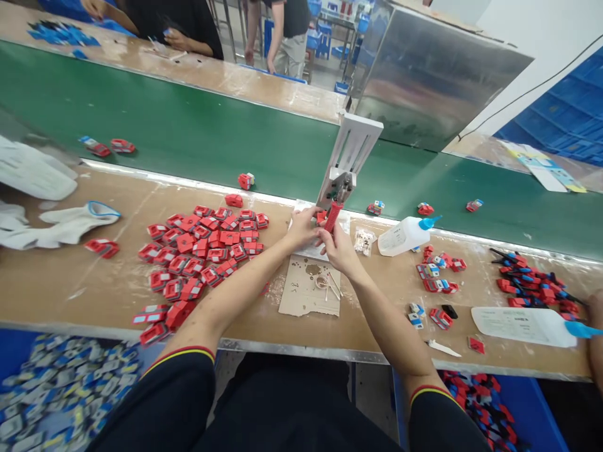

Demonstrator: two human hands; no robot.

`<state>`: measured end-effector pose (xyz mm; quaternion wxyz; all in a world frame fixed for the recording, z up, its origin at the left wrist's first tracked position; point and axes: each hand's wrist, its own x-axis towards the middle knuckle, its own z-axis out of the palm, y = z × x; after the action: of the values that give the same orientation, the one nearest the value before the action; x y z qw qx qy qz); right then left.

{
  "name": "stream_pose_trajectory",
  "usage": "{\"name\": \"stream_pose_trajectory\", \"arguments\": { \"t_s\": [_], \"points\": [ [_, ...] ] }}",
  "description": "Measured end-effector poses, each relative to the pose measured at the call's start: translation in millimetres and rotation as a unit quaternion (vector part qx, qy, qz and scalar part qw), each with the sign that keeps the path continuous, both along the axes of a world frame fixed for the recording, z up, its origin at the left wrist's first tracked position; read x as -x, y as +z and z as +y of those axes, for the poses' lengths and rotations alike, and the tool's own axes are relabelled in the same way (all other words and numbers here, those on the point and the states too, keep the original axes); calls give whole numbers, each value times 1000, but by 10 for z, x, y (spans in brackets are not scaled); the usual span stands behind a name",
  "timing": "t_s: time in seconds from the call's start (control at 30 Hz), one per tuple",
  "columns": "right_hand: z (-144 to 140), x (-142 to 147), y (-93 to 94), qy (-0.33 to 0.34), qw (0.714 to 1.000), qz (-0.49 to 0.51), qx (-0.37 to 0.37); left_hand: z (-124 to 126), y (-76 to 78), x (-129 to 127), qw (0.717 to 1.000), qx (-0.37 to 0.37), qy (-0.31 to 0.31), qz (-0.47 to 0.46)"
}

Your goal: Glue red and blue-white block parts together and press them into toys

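Note:
A metal clamp press (346, 160) stands upright at the far side of the bench, with a red ribbed lever handle (334, 216) pointing down toward me. My right hand (340, 249) is closed around the lower part of this handle. Just to its left, my left hand (304, 228) pinches a small red plastic part (321, 216) at the foot of the press; my fingers partly hide it. Below my hands lies a stained piece of cardboard (301, 295) with cotton swabs (335, 285) and a small round dish (321, 283).
Red toy-like parts (202, 242) are heaped on the left. A bag of swabs (364, 241), glue bottles (404, 236) and more parts (537, 285) lie right. Behind runs a green conveyor belt (188, 135). Blue bins (532, 408) sit below. A co-worker's arm (596, 333) shows at right.

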<state>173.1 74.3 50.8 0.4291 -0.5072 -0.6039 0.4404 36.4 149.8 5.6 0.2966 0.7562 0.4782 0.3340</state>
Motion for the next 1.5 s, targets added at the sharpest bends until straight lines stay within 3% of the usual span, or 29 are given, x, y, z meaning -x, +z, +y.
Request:
{"name": "stream_pose_trajectory", "arguments": {
  "t_s": [0.13, 0.23, 0.27, 0.33, 0.43, 0.53, 0.6, 0.7, 0.8, 0.9, 1.03, 1.23, 1.5],
  "points": [
    [-110, -86, -168, -8, 999, 5, -42, -18, 27, 122, 1000, -9, -5, 12],
    [-268, -316, -247, -90, 992, 10, -92, 27, 107, 583, 997, -41, 5, 67],
    [-306, -408, -273, -111, 988, 9, -105, 55, 143, 784, 992, -49, 16, 118],
    [-353, -584, -313, -124, 984, -5, -124, 127, 213, 1158, 964, 2, 41, 263],
    [-412, -786, -313, -93, 984, -54, -143, 254, 272, 1468, 944, 61, 18, 323],
    [-511, -889, -238, -17, 978, -137, -158, 325, 269, 1489, 939, 61, 1, 339],
    [-577, -900, -182, 62, 965, -199, -163, 284, 261, 1457, 957, 10, 15, 290],
    [-638, -859, -144, 170, 933, -275, -158, 28, 273, 1377, 995, -70, 68, 28],
    [-659, -802, -165, 232, 909, -310, -151, -408, 291, 1139, 972, -50, 81, -214],
    [-651, -752, -219, 242, 906, -307, -159, -801, 255, 777, 939, 32, 64, -337],
    [-621, -651, -303, 226, 913, -282, -192, -1039, 124, 475, 902, 144, 9, -407],
    [-619, -503, -367, 201, 933, -217, -207, -1102, -42, 473, 871, 155, 33, -466],
    [-581, -560, -326, 208, 948, -147, -193, -1129, 39, 499, 788, 282, 52, -544]
  ]
}}
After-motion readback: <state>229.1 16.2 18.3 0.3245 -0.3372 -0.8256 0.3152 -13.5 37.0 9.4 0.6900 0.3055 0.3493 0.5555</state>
